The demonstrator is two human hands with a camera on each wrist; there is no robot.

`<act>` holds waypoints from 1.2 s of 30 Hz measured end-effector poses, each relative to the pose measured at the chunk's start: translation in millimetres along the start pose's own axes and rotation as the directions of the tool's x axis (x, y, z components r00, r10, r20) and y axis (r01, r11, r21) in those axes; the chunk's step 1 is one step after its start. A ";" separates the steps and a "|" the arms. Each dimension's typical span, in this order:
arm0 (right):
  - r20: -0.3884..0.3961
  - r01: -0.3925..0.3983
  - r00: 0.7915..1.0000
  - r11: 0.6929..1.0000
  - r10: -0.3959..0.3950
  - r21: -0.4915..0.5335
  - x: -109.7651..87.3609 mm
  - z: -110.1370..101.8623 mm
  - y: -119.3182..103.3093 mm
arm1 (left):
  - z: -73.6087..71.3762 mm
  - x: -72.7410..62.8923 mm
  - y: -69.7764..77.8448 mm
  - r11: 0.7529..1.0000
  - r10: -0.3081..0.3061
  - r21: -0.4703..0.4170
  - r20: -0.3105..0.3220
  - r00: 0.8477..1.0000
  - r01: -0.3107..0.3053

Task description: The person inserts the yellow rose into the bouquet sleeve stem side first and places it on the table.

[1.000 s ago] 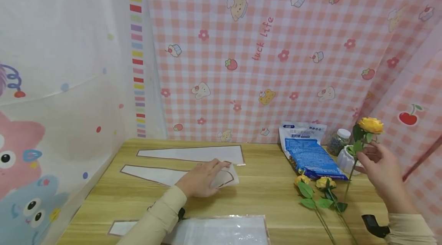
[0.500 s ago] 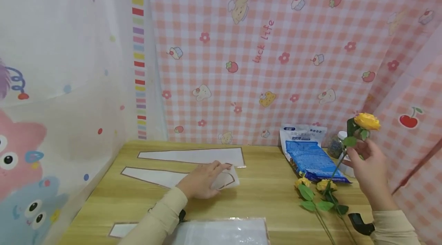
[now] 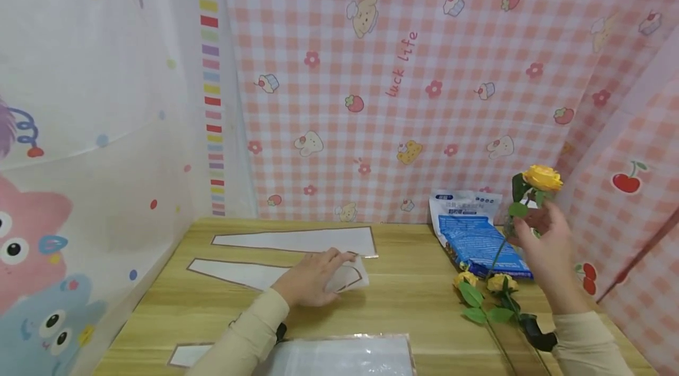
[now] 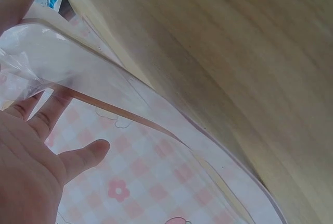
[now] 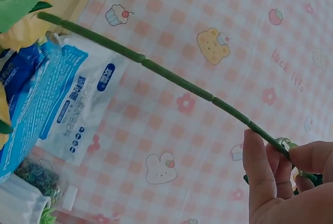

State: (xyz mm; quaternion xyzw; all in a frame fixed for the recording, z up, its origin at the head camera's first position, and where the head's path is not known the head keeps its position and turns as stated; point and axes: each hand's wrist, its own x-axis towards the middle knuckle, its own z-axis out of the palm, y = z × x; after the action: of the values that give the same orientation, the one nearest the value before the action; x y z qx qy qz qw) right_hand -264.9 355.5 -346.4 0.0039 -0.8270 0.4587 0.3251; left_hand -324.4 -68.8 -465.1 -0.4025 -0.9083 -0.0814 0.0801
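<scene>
My right hand (image 3: 546,255) pinches the green stem of an artificial yellow rose (image 3: 542,178) between thumb and fingers. The bloom stands above the hand, with the stem slanting down left. In the right wrist view the long stem (image 5: 177,79) runs from my fingers to the upper left. My left hand (image 3: 310,279) holds the right end of a white, brown-edged tapered sheet (image 3: 233,271), and that end is curled up. The left wrist view shows its clear film (image 4: 62,54) between thumb and fingers. Two more yellow roses (image 3: 465,279) lie near the right forearm.
A blue-and-white pouch (image 3: 474,240) leans at the back right. A jar (image 5: 39,179) and a white ribbed pot (image 5: 21,203) stand beside it, partly hidden in the head view. Another tapered sheet (image 3: 318,239) lies behind, and a wide clear-covered sheet (image 3: 345,358) at the front.
My right hand has moved left with the rose, from beside the white pot to in front of it. The stem now leans more. My left hand keeps its place on the sheet.
</scene>
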 end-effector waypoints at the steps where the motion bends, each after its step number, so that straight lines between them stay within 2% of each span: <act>1: 0.002 -0.001 1.000 1.000 0.001 -0.002 0.7 1.2 -1.0 | -0.3 0.2 0.3 1.000 0.000 -0.002 0.001 1.000 0.000; 4: 0.015 -0.001 1.000 1.000 0.000 0.011 1.7 5.1 -3.7 | -0.4 0.7 0.5 1.000 0.002 -0.005 0.000 1.000 -0.002; 8: 0.048 -0.004 0.999 0.995 -0.001 0.102 0.4 10.2 -8.4 | 0.0 2.0 0.7 1.000 0.005 0.001 -0.006 1.000 -0.005; 12: 0.067 -0.010 0.998 0.974 -0.005 0.226 -1.2 15.2 -14.3 | -0.9 3.0 2.2 1.000 0.003 0.008 -0.011 1.000 -0.003; 16: 0.083 -0.015 0.997 0.952 -0.010 0.304 -2.9 19.8 -18.9 | -1.5 2.5 3.5 1.000 0.004 0.013 -0.010 1.000 -0.004; 25: 0.112 0.015 0.992 0.947 -0.053 0.320 -6.0 35.0 -29.3 | 0.1 2.6 4.9 1.000 0.025 0.019 -0.024 0.999 -0.025; 36: 0.123 0.032 0.989 0.917 -0.088 0.399 -11.2 52.7 -39.7 | -2.8 5.5 8.8 0.999 0.033 -0.011 -0.024 0.999 -0.033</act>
State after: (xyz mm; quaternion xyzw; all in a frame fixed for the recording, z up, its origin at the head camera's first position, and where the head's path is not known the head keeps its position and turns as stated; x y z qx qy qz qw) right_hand -272.2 289.1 -341.8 0.1265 -0.7373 0.6047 0.2735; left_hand -321.3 -59.7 -460.5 -0.4168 -0.9001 -0.0898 0.0900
